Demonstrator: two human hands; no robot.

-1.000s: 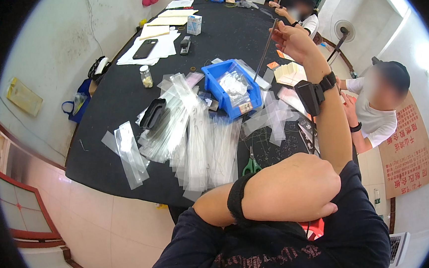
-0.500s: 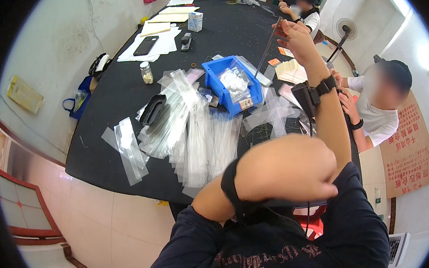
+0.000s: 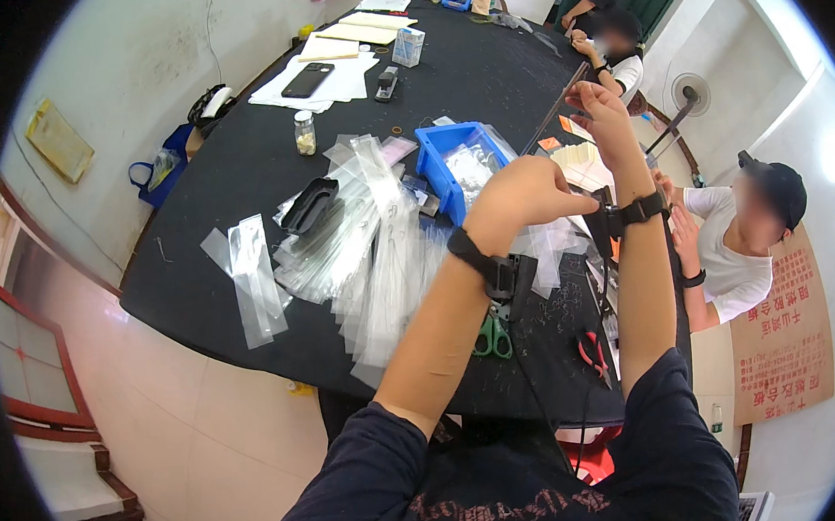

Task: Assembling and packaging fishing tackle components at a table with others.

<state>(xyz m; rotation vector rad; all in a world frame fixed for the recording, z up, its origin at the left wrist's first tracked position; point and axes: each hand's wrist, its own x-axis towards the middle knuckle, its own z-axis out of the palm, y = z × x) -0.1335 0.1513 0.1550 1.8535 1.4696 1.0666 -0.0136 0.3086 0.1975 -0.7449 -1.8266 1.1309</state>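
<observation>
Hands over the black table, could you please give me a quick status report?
Right hand raised, pinching a thin dark rod. Left hand closed beside right wrist. Clear bags piled below; blue bin beyond.

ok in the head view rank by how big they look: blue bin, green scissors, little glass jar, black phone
1. blue bin
2. black phone, though it lies farther from the camera, so its true size is unsure
3. green scissors
4. glass jar, about the same apparent size as the scissors; too close to rank firmly

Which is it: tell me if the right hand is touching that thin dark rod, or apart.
Touching. The head view shows the right hand raised above the table, its fingers closed around the thin dark rod, which sticks out up-left from the grip.
</observation>
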